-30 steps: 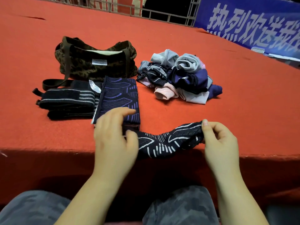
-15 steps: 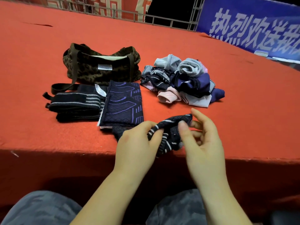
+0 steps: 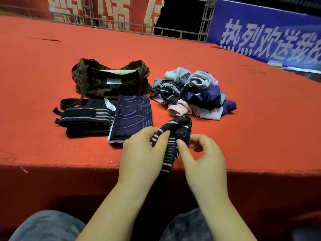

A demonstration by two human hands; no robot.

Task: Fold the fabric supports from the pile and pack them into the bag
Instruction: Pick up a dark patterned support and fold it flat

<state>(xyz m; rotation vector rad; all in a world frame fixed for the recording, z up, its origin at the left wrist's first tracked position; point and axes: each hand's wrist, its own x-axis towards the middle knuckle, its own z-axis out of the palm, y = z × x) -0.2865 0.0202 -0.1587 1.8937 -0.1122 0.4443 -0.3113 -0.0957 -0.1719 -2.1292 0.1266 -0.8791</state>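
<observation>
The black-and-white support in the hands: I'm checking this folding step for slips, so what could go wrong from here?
1. The black-and-white support is held at the edge of the red surface, its lower end hanging past it; if the left hand or right hand loses its grip, it may drop to the floor.
2. The folded purple support lies just beside the left hand; a nudge could undo it.

Bag (image 3: 111,80) sits at 11 o'clock on the tabletop (image 3: 260,119), pile (image 3: 192,93) at 1, folded supports (image 3: 107,117) right in front of the bag.
</observation>
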